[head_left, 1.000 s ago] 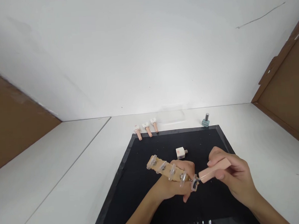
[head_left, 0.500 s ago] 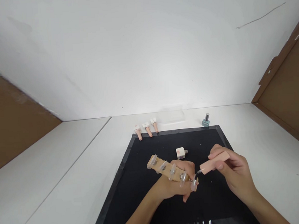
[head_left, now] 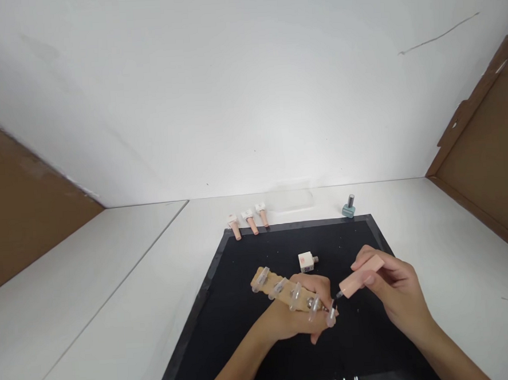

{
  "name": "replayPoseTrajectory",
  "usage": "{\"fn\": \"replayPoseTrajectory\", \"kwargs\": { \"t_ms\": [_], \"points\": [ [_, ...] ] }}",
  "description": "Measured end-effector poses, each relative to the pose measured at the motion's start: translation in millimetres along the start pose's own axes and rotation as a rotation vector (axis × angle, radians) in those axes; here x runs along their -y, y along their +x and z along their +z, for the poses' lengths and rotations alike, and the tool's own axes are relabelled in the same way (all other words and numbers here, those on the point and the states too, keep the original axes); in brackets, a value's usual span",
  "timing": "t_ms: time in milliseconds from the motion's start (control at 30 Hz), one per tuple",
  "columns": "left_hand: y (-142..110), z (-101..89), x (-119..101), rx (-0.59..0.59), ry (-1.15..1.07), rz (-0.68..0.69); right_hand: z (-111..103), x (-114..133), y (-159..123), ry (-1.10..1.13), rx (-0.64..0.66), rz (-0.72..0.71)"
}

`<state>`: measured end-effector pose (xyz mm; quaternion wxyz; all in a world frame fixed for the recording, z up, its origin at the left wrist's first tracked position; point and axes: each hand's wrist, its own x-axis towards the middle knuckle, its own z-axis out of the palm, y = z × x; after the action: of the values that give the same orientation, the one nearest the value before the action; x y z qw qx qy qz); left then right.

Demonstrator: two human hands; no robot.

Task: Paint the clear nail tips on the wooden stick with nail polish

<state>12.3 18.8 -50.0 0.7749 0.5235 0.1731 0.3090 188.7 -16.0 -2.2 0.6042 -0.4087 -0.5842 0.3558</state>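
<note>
My left hand [head_left: 302,313] is closed around a tan wooden holder [head_left: 286,294] that carries several clear false nail tips, held over the black mat [head_left: 244,305]. My right hand [head_left: 393,293] pinches a peach nail polish cap with its brush [head_left: 360,276]. The brush tip hangs just above and to the right of the holder's rightmost nail tip [head_left: 331,317], not touching it. A small white polish bottle [head_left: 306,261] with no cap stands on the mat behind my hands.
Three peach-capped polish bottles [head_left: 249,219] lie on the white table [head_left: 114,290] at the mat's far edge. A teal bottle with a grey cap [head_left: 348,206] stands at the mat's far right corner. Brown panels flank both sides.
My right hand has lifted the brush up and to the right, off the rightmost nail tip. My left hand keeps the holder almost still.
</note>
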Motion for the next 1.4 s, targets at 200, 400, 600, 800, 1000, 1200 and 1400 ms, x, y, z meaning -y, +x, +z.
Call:
{"fn": "replayPoseTrajectory", "kwargs": {
  "t_ms": [200, 400, 600, 800, 1000, 1200, 1400],
  "points": [
    [-2, 0.6, -6, 0.033, 0.033, 0.049, -1, -5, -1, 0.089, -0.015, -0.036],
    [1, 2.9, -9, 0.015, 0.156, 0.097, 0, 5, 1, -0.049, 0.084, -0.123],
    [-1, 1.7, -5, 0.001, 0.179, 0.076, -1, 3, 1, -0.142, -0.005, -0.145],
    [-2, 2.4, -8, -0.016, 0.151, 0.030, -4, 0, -2, 0.002, 0.085, -0.152],
    [-1, 3.9, -11, -0.017, 0.172, 0.039, -1, 7, 1, -0.113, 0.128, -0.167],
    [-2, 3.1, -10, -0.014, 0.164, 0.046, -3, 5, 0, -0.148, 0.015, -0.159],
    [-2, 3.0, -10, -0.008, 0.167, 0.049, -1, 4, 0, -0.006, 0.116, -0.169]
  ]
}}
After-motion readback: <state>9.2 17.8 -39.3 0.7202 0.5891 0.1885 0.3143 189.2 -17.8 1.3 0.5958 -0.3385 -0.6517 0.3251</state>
